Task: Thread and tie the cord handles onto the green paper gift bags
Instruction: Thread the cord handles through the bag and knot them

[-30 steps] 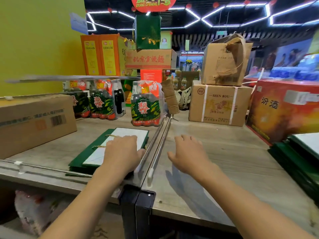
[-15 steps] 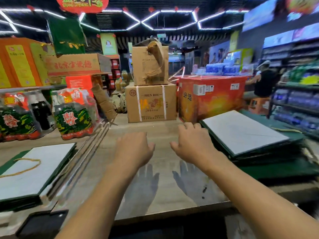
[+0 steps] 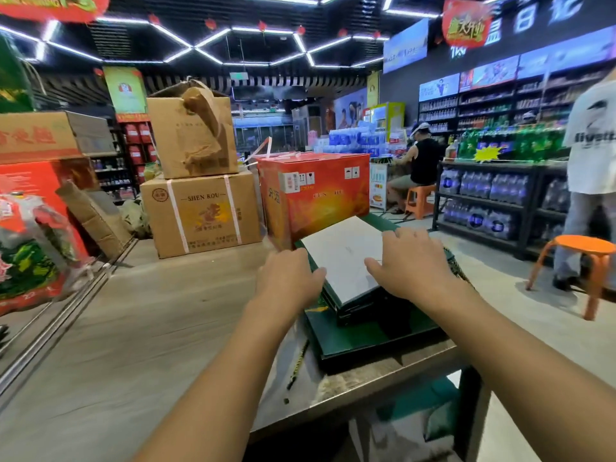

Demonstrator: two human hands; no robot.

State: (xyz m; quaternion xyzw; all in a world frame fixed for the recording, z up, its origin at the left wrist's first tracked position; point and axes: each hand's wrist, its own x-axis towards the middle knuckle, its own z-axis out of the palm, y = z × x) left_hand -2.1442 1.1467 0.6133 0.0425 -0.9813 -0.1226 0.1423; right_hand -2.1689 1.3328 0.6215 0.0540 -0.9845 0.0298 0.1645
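When looked over, found green paper gift bags (image 3: 345, 261) stacked flat at one o'clock on table (image 3: 160, 315). Noted right hand (image 3: 411, 263) spread atop; left hand (image 3: 288, 278) at stack's nine-o'clock edge, grip not discernible. Advised peeling uppermost singly, uncreased.

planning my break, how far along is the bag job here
Done: nothing finished shows in this view. In hand: the left hand and right hand are at the top bag of the stack; it shows no handle, and no cord shows in either hand. Left: thread and tie that bag, then the ones under it. One cord lies on the table beside the stack.
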